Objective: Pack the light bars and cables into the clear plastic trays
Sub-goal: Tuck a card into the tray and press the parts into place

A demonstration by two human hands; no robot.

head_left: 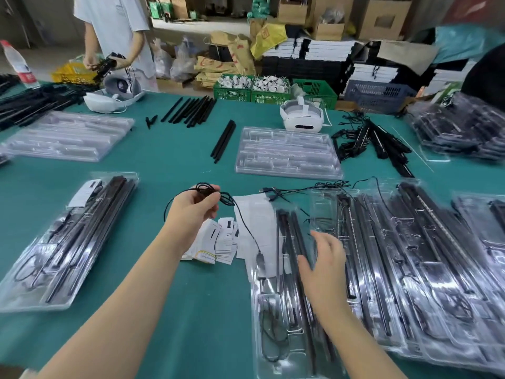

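My left hand [195, 209] grips a coiled black cable [218, 195] above the green table; the cable's free end trails down to a plug [261, 265] lying at the clear tray in front of me. That tray [273, 332] holds black light bars [289, 250] and another cable. My right hand [323, 265] hovers with its fingers spread over the tray's light bars. It holds nothing.
Packed trays overlap on the right [410, 269] and one lies at the left [68, 242]. Empty trays [287, 154] sit further back, with loose black bars [191, 110], paper leaflets [218, 242], two white headsets [302, 116] and a person [114, 31] at the far side.
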